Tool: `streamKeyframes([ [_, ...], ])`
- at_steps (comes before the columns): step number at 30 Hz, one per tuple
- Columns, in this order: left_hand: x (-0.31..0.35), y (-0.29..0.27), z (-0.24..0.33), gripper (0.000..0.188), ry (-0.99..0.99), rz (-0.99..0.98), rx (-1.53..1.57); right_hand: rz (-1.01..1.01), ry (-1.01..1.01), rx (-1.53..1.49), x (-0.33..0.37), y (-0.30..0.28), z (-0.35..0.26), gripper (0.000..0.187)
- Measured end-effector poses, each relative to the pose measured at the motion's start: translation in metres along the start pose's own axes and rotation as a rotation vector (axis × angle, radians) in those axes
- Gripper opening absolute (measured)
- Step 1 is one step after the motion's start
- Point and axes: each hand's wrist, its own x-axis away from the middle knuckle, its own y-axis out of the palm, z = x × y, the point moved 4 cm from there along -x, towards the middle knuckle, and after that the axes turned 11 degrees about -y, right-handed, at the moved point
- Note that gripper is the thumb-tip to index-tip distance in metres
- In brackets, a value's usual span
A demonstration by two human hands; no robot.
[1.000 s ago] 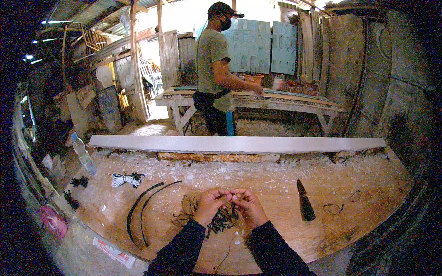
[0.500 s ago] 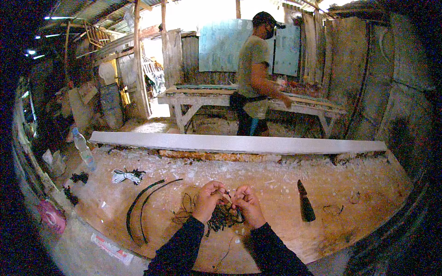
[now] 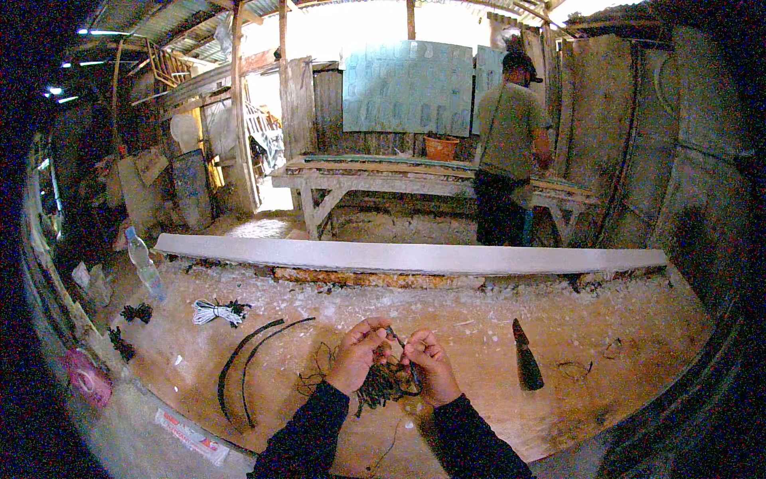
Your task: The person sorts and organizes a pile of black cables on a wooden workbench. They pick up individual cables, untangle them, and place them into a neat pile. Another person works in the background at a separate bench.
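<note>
My left hand (image 3: 361, 355) and my right hand (image 3: 432, 366) are close together over the middle of the wooden table. Each pinches part of a thin dark cord (image 3: 396, 338) that runs between the fingertips. Just below them lies a pile of short black cords (image 3: 378, 388), partly hidden by the hands. Loose thin dark strands (image 3: 317, 367) curl beside my left wrist. To the left, two curved black strips (image 3: 236, 363) rest on the wood. A dark tapered tool (image 3: 527, 361), seemingly a knife, lies to the right.
A bundle of white and black cord (image 3: 219, 312) and small black bundles (image 3: 137, 312) lie left, near a clear plastic bottle (image 3: 144, 263). A long white board (image 3: 415, 256) spans the table's far edge. Beyond, a person (image 3: 511, 144) stands at another bench (image 3: 383, 180) with an orange bucket (image 3: 440, 148).
The person behind has moved right and turned away, uncovering the orange bucket. My hands stay nearly in place, with the cord between my fingers now angled differently.
</note>
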Motion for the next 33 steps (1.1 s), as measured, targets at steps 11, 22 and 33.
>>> streamKeyframes([
  [11,0.003,0.008,0.001,0.015,-0.010,-0.065,-0.244,0.019,-0.026,0.047,-0.001,0.003,0.009,0.014],
  [22,-0.006,-0.011,-0.008,0.011,-0.132,-0.161,-0.140,-0.093,-0.134,0.215,0.003,0.013,-0.002,0.018],
  [33,0.014,0.010,0.009,0.015,0.021,0.208,-0.738,-0.013,-0.065,0.123,0.007,0.003,0.008,0.018],
])
